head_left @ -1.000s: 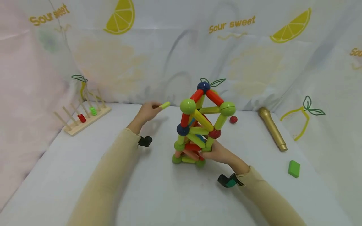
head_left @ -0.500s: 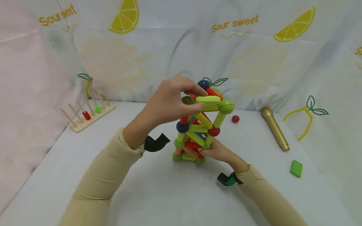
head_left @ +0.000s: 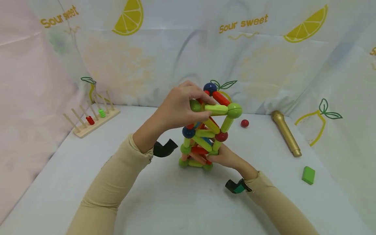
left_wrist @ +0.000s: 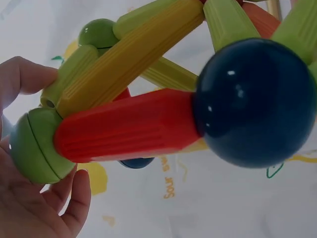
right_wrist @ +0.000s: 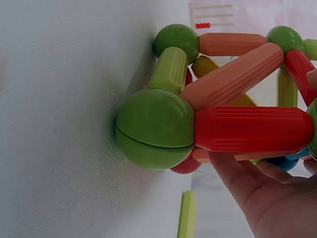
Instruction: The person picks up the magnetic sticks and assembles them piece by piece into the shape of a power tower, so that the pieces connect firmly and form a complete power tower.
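An upright tower (head_left: 204,133) of coloured magnetic rods and balls stands mid-table. My left hand (head_left: 179,109) is at its top, pinching a light green rod (head_left: 216,109) between thumb and fingers. This rod lies level between two green balls, its right end at or against the right-hand ball (head_left: 235,111). In the left wrist view, the thumb presses the rod (left_wrist: 74,72) beside a yellow rod (left_wrist: 133,54), and the left green ball (left_wrist: 39,144) sits by the palm. Lower down, my right hand (head_left: 227,157) grips the tower's right side, fingers partly hidden behind a red rod (right_wrist: 255,129).
A wooden peg rack (head_left: 97,123) with red and green beads stands at the back left. Right of the tower are a small red ball (head_left: 244,123), a gold toy microphone (head_left: 286,133) and a green block (head_left: 308,175). The right wrist view shows a loose light green rod (right_wrist: 186,215).
My left hand has carried the light green rod from the left to the tower's top, then lowered it slightly between the balls. The right hand has kept its hold on the tower.
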The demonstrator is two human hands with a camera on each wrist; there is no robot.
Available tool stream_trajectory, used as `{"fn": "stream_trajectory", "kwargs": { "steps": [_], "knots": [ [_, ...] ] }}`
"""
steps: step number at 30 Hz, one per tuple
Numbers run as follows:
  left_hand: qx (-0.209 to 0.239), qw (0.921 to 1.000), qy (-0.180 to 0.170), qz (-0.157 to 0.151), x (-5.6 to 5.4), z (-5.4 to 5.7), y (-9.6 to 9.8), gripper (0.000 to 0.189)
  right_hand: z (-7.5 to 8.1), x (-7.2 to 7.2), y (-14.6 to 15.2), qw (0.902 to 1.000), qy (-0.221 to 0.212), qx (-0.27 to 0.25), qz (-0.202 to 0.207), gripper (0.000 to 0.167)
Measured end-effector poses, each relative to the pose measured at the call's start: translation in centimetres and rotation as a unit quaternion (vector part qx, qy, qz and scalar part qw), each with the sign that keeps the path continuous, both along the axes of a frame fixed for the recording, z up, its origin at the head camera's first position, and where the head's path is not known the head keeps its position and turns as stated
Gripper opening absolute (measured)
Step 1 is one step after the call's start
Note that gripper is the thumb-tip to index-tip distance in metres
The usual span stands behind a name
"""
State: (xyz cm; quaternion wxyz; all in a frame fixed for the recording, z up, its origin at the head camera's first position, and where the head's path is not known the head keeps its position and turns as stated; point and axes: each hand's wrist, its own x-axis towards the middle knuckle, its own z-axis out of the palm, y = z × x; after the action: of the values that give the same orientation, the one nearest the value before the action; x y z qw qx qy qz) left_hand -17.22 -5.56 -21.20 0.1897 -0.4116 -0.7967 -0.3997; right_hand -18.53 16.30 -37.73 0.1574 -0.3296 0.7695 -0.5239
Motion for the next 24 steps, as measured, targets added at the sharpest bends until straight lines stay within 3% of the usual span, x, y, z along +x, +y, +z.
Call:
{"fn": "stream_trajectory", "kwargs": {
  "steps": [6,15,19,22,24],
  "knots": [
    [-0.003,1.0,0.004,-0.009,-0.5,-0.5,-0.6,0.016,0.1,0.1,-0.1,1.0,0.004,0.005,0.001,0.059],
    [0.011,0.9996,-0.001,-0.027,-0.3,-0.9,-1.4,0.023,0.5,0.3,-0.1,1.0,0.0,0.006,-0.006,0.06],
    [0.066,0.995,-0.064,-0.038,-0.2,-2.6,-1.9,0.047,0.5,0.2,-0.1,1.0,-0.002,0.001,0.004,0.058],
    [0.117,0.9823,-0.14,-0.045,-0.1,-4.9,-2.3,0.059,0.5,0.0,0.0,0.9999,-0.005,-0.001,0.011,0.057],
    [0.13,0.9737,-0.184,-0.035,-0.1,-6.7,-2.6,0.056,0.5,-0.2,0.1,0.9999,-0.007,0.002,0.01,0.059]
  ]
}}
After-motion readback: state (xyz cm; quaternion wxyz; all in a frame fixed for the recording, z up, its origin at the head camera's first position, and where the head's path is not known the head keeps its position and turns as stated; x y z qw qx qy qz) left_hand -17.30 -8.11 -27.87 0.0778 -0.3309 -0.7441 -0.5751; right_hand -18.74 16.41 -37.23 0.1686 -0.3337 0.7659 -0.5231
